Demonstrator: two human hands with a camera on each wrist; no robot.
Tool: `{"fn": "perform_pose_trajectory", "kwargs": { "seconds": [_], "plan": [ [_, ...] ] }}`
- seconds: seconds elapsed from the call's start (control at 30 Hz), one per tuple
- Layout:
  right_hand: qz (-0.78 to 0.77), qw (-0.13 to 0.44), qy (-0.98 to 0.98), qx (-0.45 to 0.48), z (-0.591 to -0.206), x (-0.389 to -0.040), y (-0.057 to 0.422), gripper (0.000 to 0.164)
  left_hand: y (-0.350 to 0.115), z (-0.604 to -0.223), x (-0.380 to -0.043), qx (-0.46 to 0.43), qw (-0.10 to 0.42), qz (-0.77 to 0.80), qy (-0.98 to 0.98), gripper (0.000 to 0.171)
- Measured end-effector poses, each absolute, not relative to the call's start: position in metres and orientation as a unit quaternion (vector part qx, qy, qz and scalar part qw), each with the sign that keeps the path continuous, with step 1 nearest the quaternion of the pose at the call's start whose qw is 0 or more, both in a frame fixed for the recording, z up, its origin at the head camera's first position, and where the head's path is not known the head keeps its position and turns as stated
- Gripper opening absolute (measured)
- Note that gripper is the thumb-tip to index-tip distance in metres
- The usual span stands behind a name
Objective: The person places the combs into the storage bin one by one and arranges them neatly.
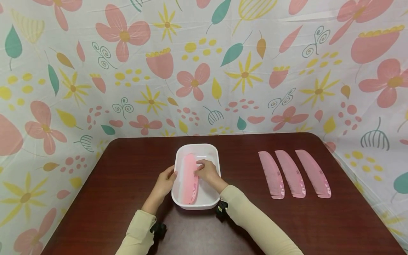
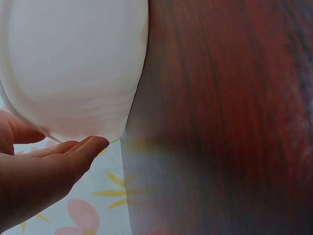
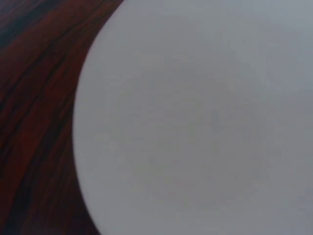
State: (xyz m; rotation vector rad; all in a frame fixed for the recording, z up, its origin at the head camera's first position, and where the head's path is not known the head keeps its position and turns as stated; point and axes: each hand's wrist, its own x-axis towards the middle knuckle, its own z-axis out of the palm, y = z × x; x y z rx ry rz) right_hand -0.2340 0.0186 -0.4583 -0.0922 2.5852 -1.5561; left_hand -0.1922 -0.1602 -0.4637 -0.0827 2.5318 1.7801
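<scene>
Contains one pink comb, lying lengthwise left of the middle inside the white tray. Pinches the tray's left rim between thumb and fingers of the left hand. Reaches into the tray with the right hand, bent fingers at the comb's right edge; cannot tell whether gripping or merely touching. Looks long, curved along the right, paler toward the left. Outside the tray, on the dark red table, three similar combs at right
</scene>
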Motion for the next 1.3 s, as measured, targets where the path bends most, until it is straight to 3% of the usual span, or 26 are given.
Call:
{"fn": "perform_pose_trajectory", "kwargs": {
  "seconds": [1.0,1.3],
  "plan": [
    [-0.498,0.073,0.864,-0.012,-0.456,-0.233,0.020,0.041,-0.160,-0.463,-0.194,-0.015,0.018,0.573,0.819,0.042],
    [-0.513,0.060,0.854,-0.058,-0.446,-0.228,0.024,0.039,-0.160,-0.465,-0.192,-0.013,0.015,0.582,0.813,0.042]
  ]
}}
